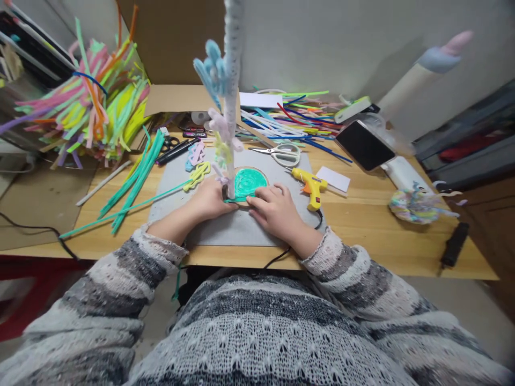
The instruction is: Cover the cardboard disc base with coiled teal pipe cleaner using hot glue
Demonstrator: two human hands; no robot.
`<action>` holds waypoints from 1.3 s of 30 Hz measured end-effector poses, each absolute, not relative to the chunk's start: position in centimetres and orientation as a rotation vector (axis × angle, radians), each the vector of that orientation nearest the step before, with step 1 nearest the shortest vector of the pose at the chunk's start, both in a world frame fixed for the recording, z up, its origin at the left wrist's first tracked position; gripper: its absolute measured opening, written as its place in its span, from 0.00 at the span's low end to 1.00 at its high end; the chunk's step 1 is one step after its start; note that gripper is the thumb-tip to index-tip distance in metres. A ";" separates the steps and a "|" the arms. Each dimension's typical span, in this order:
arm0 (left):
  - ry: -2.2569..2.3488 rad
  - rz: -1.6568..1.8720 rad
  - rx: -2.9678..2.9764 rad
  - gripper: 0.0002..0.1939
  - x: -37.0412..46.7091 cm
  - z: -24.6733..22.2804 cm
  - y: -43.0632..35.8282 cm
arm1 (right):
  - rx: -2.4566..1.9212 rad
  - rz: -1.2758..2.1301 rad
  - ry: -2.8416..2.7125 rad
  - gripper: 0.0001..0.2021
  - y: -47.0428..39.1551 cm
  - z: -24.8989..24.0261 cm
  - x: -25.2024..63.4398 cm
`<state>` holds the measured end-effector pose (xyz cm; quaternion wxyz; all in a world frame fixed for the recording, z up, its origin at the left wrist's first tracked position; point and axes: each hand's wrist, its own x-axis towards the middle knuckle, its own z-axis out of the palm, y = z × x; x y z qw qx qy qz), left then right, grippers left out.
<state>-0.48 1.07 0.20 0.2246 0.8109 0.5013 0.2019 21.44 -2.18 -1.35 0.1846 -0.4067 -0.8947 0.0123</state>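
Note:
A round base (pixel 250 181) covered with a coiled green pipe cleaner lies on a grey mat. From its left side rises a tall white post (pixel 232 75) bearing fuzzy blue, lilac and yellow flowers. My left hand (pixel 210 199) is closed at the base's left edge, thumb along the front rim, other fingers partly hidden near the post's foot. On the front right, my right hand (pixel 277 209) has curled fingertips pressed on the green coil, thumb by the rim. A loose length of green pipe cleaner (pixel 132 208) runs from the left towards my left hand.
Right of the mat's middle lie scissors (pixel 284 154) and a yellow glue gun (pixel 311 185) with a black cord. More green pipe cleaners (pixel 139 177) and a large mixed bundle (pixel 92 107) are at the left. A phone (pixel 365 143) lies at the right.

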 end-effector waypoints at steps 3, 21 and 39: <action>1.590 0.540 2.223 0.30 0.9 0.3 0.1 | -1.165 -0.047 -2.482 0.09 -1.6 -1.6 21.7; 1.764 0.289 2.087 0.47 5.1 1.2 -3.9 | -1.396 0.166 -2.300 0.14 0.8 -1.7 23.3; 1.508 0.578 1.552 0.12 6.6 -0.6 -1.8 | -1.394 0.248 -2.337 0.13 -0.1 -1.1 23.5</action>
